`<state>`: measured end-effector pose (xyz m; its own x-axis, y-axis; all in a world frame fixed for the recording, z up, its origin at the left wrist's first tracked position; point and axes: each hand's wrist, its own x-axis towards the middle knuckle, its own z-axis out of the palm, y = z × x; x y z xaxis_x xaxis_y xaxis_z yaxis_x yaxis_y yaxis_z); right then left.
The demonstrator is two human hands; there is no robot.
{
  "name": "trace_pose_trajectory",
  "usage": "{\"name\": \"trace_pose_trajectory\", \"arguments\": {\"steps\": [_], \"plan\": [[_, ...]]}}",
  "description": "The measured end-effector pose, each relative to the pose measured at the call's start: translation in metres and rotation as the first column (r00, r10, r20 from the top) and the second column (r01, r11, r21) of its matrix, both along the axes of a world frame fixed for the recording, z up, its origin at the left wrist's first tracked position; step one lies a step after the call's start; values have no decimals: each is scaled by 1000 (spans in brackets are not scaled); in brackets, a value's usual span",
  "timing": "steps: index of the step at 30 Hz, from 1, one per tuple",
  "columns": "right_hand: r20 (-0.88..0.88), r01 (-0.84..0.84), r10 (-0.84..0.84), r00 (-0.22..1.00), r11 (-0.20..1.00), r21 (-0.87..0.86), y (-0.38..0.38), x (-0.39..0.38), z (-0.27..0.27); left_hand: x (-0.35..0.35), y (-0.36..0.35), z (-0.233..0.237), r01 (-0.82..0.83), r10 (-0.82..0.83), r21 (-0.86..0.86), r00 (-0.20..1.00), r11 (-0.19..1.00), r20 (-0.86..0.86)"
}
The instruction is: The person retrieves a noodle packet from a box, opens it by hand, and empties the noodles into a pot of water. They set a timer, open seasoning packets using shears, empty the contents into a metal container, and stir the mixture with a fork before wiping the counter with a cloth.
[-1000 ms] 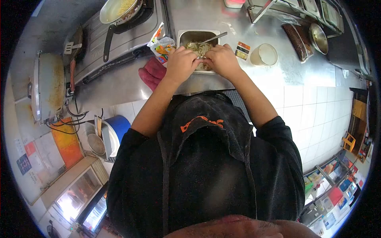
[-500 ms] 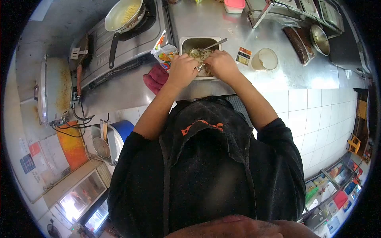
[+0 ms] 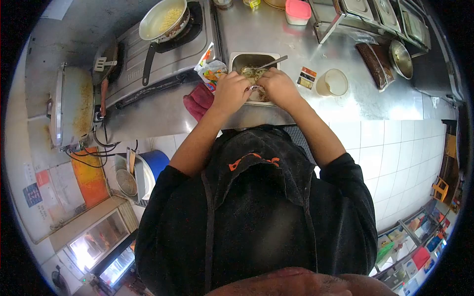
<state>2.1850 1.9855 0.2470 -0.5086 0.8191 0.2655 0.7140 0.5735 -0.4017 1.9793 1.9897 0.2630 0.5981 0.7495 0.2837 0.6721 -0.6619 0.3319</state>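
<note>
Both my hands are over a rectangular steel pan point(image 3: 238, 59) on the counter, with a mushy, pale greenish-brown food point(image 3: 252, 78) inside. A metal spoon point(image 3: 272, 62) rests in it, its handle leaning over the far right edge. My left hand point(image 3: 232, 91) is closed, fingertips pinching a small shiny foil wrapper point(image 3: 255, 88). Closed from the other side, my right hand point(image 3: 277, 88) meets it at the same wrapper. Whatever lies inside the foil is hidden by the fingers. An opened colourful packet point(image 3: 212, 71) and a dark red cloth point(image 3: 198, 100) lie left of my left hand.
To the left, a frying pan point(image 3: 164, 20) with pale pieces sits on the gas stove point(image 3: 133, 61). On the right are small dark packets point(image 3: 306, 77), a translucent tub point(image 3: 332, 83), a bag of brown stuff point(image 3: 375, 66) and a steel bowl point(image 3: 400, 59). A pink-lidded container point(image 3: 297, 12) stands behind.
The whole view has shifted slightly, so the counter appears lower and further right. My hands stay together over the pan, still pinching the foil, which shows a little more between the fingertips.
</note>
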Motion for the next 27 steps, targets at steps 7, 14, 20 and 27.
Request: {"name": "trace_pose_trajectory", "arguments": {"steps": [7,14,20,27], "plan": [[85,10,-7,996,1000,-25,1,-1,0,-4,-1,-2,1,-1,-16,999,1000,-40],[79,45,-42,996,999,-28,-2,-4,5,-4,-2,-9,-32,32,28,999,999,31],[50,29,-30,998,999,25,-2,-4,-2,-4,-3,-9,-41,41,8,999,999,8],[86,23,-23,996,1000,-2,-1,0,1,0,-8,-9,-64,63,16,997,998,43]]}}
